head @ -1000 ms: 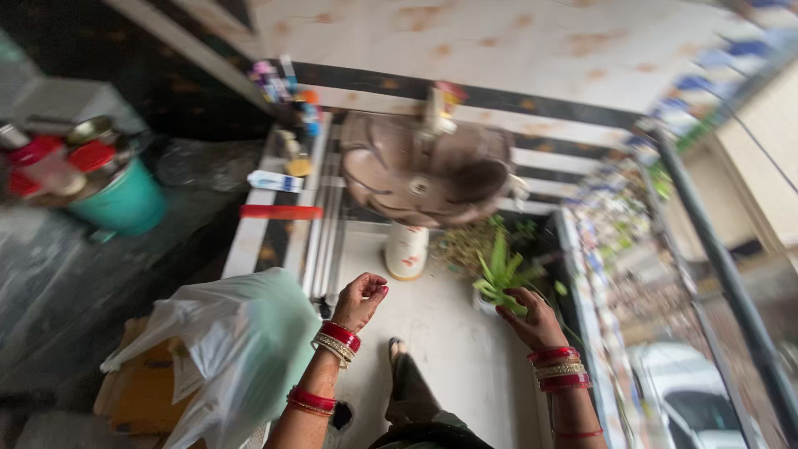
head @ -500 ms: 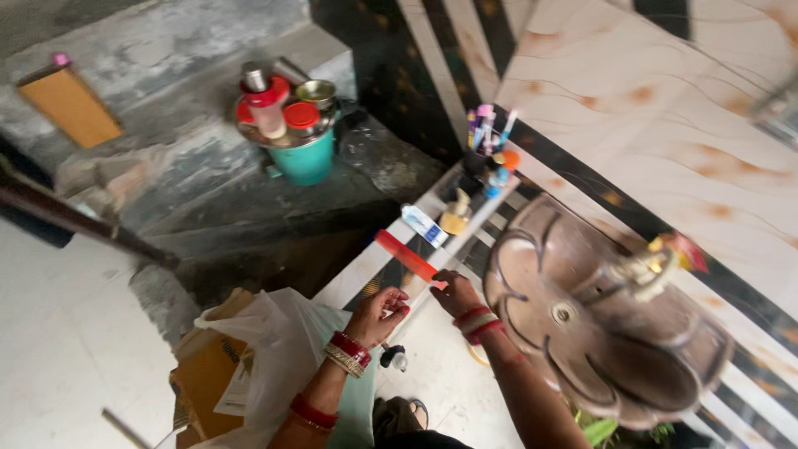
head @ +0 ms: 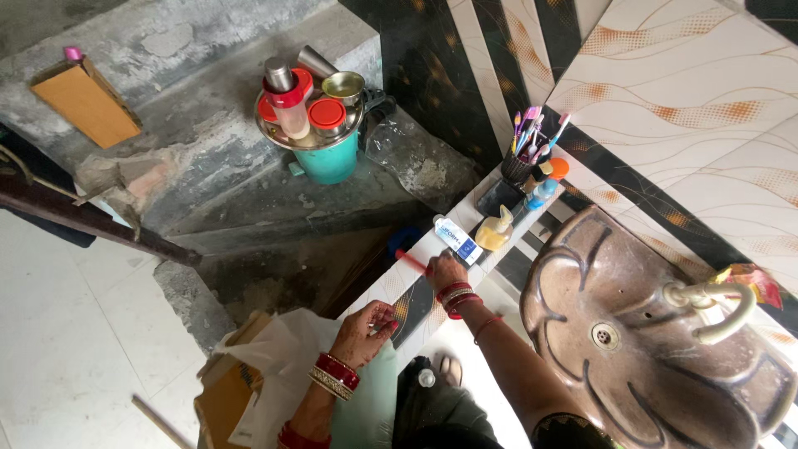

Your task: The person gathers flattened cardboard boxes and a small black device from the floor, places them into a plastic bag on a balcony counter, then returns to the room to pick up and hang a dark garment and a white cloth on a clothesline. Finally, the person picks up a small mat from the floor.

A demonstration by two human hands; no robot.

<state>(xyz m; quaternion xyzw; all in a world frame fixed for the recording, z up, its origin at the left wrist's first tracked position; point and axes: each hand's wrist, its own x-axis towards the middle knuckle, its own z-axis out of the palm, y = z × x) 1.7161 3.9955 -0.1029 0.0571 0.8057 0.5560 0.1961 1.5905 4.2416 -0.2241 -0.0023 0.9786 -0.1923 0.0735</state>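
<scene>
Tiled ledge [head: 416,287], brush-filled cup [head: 517,166], jar-topped bucket [head: 328,158]

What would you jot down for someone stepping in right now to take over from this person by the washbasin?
Right hand: closed on one end of a red stick-like thing, lying on the tiled ledge beside the brown basin.
Left hand: fingers curled at the ledge's near edge, above a pale plastic bag; whether it grips anything cannot be told.
Nearby on the ledge: a white tube, a yellow bottle, a cup of toothbrushes.
Done: the red thing is in hand.
Left: it is not yet lifted off the ledge; the other items sit untouched.
</scene>
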